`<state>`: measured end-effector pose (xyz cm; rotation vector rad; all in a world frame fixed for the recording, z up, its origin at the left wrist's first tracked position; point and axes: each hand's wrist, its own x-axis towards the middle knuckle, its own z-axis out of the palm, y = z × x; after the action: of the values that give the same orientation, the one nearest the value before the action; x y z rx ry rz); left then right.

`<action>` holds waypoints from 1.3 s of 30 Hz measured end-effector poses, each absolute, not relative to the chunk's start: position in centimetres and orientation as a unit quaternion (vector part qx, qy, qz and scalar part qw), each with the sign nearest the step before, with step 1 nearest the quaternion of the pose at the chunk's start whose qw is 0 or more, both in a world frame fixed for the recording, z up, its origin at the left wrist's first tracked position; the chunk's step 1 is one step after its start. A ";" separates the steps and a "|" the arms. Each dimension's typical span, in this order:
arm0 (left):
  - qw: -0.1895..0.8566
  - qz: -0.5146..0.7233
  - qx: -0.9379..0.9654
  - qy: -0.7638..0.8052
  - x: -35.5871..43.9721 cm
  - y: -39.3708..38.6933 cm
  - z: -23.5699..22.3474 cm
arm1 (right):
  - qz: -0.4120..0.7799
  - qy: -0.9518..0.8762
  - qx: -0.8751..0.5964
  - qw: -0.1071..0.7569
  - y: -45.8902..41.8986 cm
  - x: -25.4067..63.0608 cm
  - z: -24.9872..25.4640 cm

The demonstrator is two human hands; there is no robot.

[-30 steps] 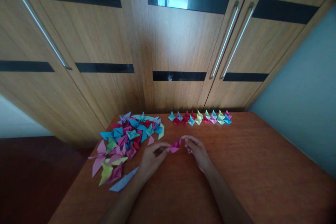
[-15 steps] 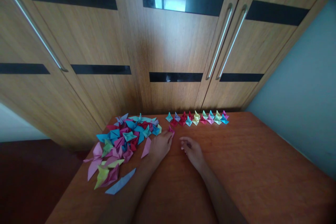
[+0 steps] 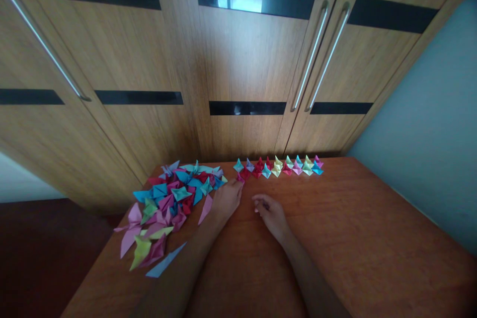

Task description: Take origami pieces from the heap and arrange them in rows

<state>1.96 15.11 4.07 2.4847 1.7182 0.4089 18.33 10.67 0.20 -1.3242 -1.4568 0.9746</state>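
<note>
My left hand (image 3: 227,198) is closed, its fingertips pinching a small pink origami boat (image 3: 240,178). That boat is close to the left end of a row of small folded-paper boats (image 3: 276,166), just in front of a red one (image 3: 245,173); whether the two touch I cannot tell. My right hand (image 3: 271,212) rests over the table to the right, fingers loosely curled and the thumb apart, with nothing visible in it. A pink folded paper piece (image 3: 205,208) lies beside my left wrist.
On the left of the wooden table (image 3: 335,238) spreads a heap of colourful folded papers (image 3: 181,194). A pale blue paper piece (image 3: 164,261) lies next to my left forearm. Behind the table stands a wooden wardrobe (image 3: 242,59); a bluish wall (image 3: 421,129) rises at the right.
My left hand has moved slightly forward, bringing the pink boat closer to the row's left end. My right hand stays about the same. The camera view has shifted a little.
</note>
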 end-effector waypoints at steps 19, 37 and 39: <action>0.045 0.145 0.808 0.569 1.9 14.2 4.4 | 0.393 -0.621 -0.516 0.440 10.5 18.4 0.5; 0.030 0.146 0.768 0.622 -4.1 9.5 7.4 | 0.386 -0.628 -0.527 0.422 10.4 18.4 0.4; 0.010 0.131 0.744 0.655 -5.3 10.0 7.9 | 0.386 -0.627 -0.527 0.424 10.4 18.4 0.3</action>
<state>-5.26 9.99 7.93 2.3227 2.0448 0.4089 18.39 10.44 0.35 -1.3184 -1.5702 0.9665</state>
